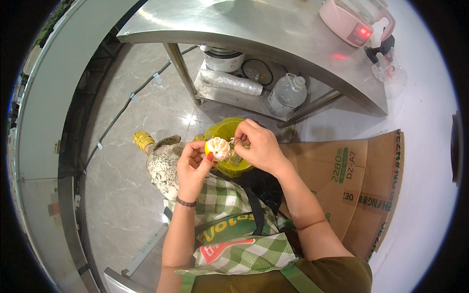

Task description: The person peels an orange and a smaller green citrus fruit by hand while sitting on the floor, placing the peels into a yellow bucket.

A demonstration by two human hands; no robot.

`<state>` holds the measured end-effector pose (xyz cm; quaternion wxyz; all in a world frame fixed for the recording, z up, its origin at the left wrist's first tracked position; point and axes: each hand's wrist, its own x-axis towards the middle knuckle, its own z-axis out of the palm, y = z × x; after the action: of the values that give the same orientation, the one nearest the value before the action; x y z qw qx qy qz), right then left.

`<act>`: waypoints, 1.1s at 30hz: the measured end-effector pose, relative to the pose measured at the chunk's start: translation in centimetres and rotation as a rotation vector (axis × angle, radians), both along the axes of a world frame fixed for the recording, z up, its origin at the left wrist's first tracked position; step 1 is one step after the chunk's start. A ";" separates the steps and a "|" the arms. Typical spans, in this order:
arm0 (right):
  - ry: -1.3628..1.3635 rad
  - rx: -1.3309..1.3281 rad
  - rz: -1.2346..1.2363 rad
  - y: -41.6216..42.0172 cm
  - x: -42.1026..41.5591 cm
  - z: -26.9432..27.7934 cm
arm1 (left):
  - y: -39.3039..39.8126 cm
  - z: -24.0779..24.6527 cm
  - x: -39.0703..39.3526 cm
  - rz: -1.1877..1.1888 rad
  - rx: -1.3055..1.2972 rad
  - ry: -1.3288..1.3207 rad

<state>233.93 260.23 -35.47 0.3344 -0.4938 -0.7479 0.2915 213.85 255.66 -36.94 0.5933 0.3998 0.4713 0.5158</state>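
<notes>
My left hand [194, 159] holds a mostly peeled citrus fruit [219, 149]. Pale segments with white pith face up, and a strip of yellow peel covers its left side. Close to the fruit's right side, my right hand [256, 146] has thumb and forefinger pinched together on a small whitish scrap of pith [231, 141], partly hidden by the fingers. Below both hands stands a yellow plastic bin [224, 127] with scraps inside. The hands and fruit cover part of its opening.
A stainless steel table [220, 18] stands ahead, carrying a pink electric kettle [344, 22] with a lit panel. On its lower shelf are a rice cooker [224, 61], a plastic roll [231, 82] and a water jug [287, 94]. Flattened cardboard [329, 157] leans at right. A taped cable [121, 110] crosses the floor.
</notes>
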 end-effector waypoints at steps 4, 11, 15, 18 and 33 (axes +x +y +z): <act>0.007 -0.034 -0.035 0.0 0.4 -0.5 | 0.1 -0.1 -0.7 -0.037 -0.068 -0.177; 0.175 -0.120 0.014 -0.6 -0.3 1.5 | 0.2 -0.6 -0.6 0.012 -0.042 -0.116; 0.152 -0.057 0.044 -0.9 -0.8 2.1 | 0.4 -0.5 0.1 0.017 -0.003 -0.051; 0.132 -0.050 0.045 -1.0 -0.8 2.3 | 0.5 -0.6 0.3 0.007 0.012 -0.042; 0.210 -0.063 -0.034 -0.5 0.1 1.6 | 0.0 -1.7 -0.8 -0.086 -0.330 -0.827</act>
<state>233.99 259.73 -33.85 0.4002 -0.4832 -0.6908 0.3593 213.07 255.70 -38.62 0.8087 0.0790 0.2534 0.5250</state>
